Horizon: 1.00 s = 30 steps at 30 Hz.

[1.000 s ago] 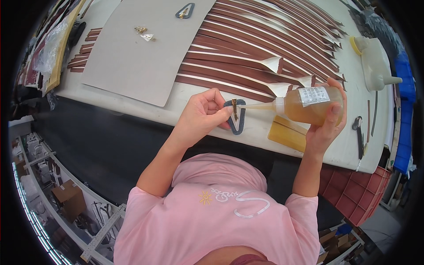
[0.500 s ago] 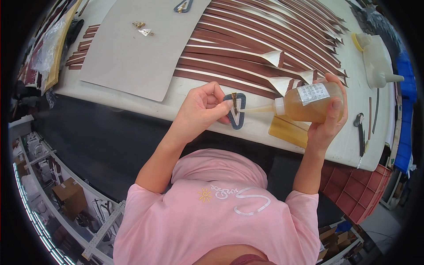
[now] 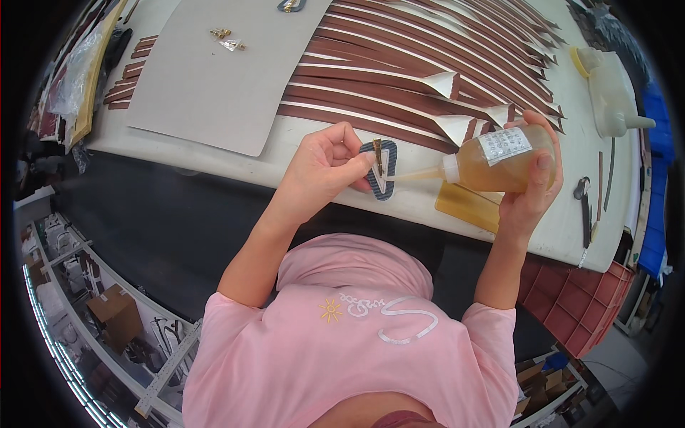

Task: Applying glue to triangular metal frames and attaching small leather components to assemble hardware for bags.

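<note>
My left hand (image 3: pixel 322 170) pinches a small dark-blue triangular patch (image 3: pixel 379 170) with a white centre and a gold clip, holding it just above the near edge of the white table (image 3: pixel 321 153). My right hand (image 3: pixel 529 185) grips a clear squeeze bottle of amber glue (image 3: pixel 499 158), tilted sideways. Its long nozzle tip points left and touches the patch. A yellow flat pad (image 3: pixel 467 205) lies on the table under the bottle.
Many long brown leather strips (image 3: pixel 421 64) with pale edges cover the table's middle. A grey board (image 3: pixel 214 78) with small gold fittings (image 3: pixel 227 39) lies at left. A white bottle (image 3: pixel 614 96) and hand tools (image 3: pixel 586 210) sit at right. A red crate (image 3: pixel 578 299) stands below.
Both hands with patch and bottle have shifted slightly toward the table's near edge. The nozzle tip has moved onto the patch's centre.
</note>
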Available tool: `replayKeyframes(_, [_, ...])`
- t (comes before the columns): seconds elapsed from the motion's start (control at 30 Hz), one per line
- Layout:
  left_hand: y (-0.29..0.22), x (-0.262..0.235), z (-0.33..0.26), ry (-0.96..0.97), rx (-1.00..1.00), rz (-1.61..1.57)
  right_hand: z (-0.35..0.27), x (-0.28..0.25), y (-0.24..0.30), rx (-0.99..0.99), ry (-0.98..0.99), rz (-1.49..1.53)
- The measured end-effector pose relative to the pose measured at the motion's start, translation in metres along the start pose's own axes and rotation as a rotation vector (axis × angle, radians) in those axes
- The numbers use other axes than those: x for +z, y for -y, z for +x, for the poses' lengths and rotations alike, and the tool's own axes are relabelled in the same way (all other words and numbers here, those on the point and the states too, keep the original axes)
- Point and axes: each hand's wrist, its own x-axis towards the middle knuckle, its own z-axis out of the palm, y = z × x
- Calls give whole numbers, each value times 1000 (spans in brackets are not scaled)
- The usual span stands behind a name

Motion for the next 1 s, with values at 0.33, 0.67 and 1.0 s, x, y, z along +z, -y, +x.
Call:
replayKeyframes(0.33, [2, -2, 1, 9, 9, 4, -2, 1, 2, 51, 35, 125])
replayKeyframes(0.67, [-1, -1, 0, 0, 8, -16, 6, 1, -1, 360, -211, 507])
replayKeyframes(1.0, [-1, -1, 1, 19, 3, -23, -4, 1, -6, 91, -116, 88])
